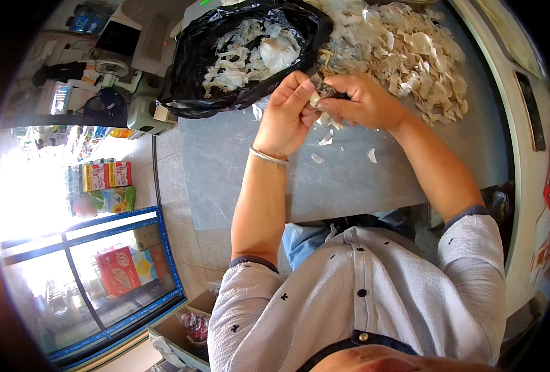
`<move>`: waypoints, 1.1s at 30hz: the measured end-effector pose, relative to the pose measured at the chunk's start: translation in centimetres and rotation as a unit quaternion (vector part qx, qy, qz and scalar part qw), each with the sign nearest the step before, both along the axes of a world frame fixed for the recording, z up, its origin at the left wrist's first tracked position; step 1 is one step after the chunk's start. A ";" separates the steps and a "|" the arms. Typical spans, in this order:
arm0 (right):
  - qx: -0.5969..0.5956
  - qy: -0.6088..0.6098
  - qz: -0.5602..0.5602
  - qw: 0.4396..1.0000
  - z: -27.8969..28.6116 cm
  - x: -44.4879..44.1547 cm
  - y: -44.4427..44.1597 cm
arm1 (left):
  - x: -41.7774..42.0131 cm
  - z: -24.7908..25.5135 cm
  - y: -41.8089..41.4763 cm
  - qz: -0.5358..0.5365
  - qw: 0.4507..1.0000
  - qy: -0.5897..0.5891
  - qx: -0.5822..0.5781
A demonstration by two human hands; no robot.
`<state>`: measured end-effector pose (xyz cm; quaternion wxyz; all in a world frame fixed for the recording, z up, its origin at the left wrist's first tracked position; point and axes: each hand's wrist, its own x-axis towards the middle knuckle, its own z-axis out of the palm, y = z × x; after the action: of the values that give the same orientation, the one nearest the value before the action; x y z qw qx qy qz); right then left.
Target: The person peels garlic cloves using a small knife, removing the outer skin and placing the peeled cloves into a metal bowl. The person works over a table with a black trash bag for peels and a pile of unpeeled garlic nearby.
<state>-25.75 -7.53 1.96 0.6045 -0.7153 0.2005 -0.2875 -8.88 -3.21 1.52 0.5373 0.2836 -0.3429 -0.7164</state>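
My left hand (284, 111), with a silver bangle at the wrist, pinches a pale peeled garlic clove (314, 98) between thumb and fingers. My right hand (365, 101) meets it and grips a small dark tool (322, 85), perhaps a short knife; the fingers hide most of it. Both hands are raised over the near part of a grey table (349, 186). Just beyond my left hand lies an open black plastic bag (186, 60) with papery white garlic skins (237, 60) inside. A large heap of dry garlic skins (423, 60) spreads beyond my right hand.
Loose skin flakes (372, 155) lie on the tabletop near me. A pale ledge at the right holds a dark phone-like object (529, 110). To the left stand a blue-framed glass case (172, 269) and a desk fan (112, 69). An open box (182, 344) sits low beside me.
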 end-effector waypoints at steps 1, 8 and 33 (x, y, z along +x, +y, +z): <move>0.010 -0.001 0.002 1.000 0.1 -0.1 0.0 | -0.1 0.1 0.0 0.002 1.000 0.009 0.004; 0.026 -0.095 -0.052 0.994 -1.3 0.7 -0.5 | -1.0 -0.2 -0.4 0.133 0.984 -0.108 -0.056; 0.067 -0.085 -0.206 0.973 -2.6 0.7 -1.8 | 0.2 -0.4 -0.6 0.113 0.974 -0.162 -0.109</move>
<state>-25.01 -9.31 -0.69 0.5936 -0.5895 0.3100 -0.4517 -8.69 -3.78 1.16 0.5796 0.3725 -0.4676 -0.5538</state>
